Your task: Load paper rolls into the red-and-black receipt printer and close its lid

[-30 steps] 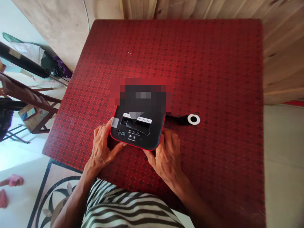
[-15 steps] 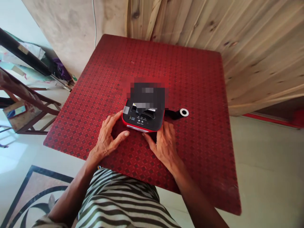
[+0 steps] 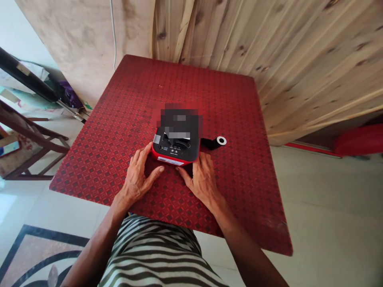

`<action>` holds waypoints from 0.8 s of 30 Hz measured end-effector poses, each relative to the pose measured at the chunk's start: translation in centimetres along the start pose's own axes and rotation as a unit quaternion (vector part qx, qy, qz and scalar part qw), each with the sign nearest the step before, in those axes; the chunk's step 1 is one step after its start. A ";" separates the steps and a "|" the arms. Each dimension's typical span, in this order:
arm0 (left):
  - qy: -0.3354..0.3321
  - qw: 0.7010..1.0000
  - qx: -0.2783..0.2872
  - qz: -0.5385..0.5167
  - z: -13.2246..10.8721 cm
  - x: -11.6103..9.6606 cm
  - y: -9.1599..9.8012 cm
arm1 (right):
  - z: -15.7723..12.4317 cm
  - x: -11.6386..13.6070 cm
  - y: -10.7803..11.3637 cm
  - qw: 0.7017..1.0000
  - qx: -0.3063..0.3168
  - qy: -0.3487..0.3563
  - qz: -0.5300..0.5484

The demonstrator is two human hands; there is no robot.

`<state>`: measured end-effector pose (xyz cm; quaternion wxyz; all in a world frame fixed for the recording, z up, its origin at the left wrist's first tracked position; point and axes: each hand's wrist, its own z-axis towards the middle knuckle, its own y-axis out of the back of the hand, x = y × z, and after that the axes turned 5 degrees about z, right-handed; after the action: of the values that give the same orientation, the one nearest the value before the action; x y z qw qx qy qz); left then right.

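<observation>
A boxy black-and-red device sits on the red patterned table in front of me, with a white label on its front side; part of its top is pixelated. Along its left side lie the stretched fingers of my left hand, fingertips at the side and thumb spread toward the front. My right hand is at the right front corner, its fingers partly hidden by the device and its thumb apart on the table side. Neither hand is wrapped round the device. Right of it lies a black roll with a white ring end.
The red table stands against a wooden plank wall. To the left is a dark wooden chair, with a black pole behind it. A white cable hangs on the wall.
The camera view has shifted, so the table appears slightly further left. More of the device's front side shows. Both hands keep nearly the same place beside the device.
</observation>
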<state>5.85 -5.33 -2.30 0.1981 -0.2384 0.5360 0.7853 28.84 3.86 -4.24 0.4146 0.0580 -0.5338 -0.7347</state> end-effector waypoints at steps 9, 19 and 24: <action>-0.001 1.000 -0.014 0.010 0.1 -0.2 0.0 | 0.0 -0.3 -0.1 1.000 -0.010 0.004 0.013; -0.004 0.999 0.000 0.053 0.3 0.0 -0.3 | 0.1 -0.5 0.3 0.999 -0.016 0.015 0.024; 0.010 0.998 0.011 0.058 0.4 0.0 -0.3 | 0.4 -0.5 0.5 0.999 -0.034 0.026 0.032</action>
<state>5.99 -4.84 -2.38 0.1493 -0.2121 0.5598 0.7870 29.22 4.41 -3.84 0.4534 0.0466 -0.4993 -0.7369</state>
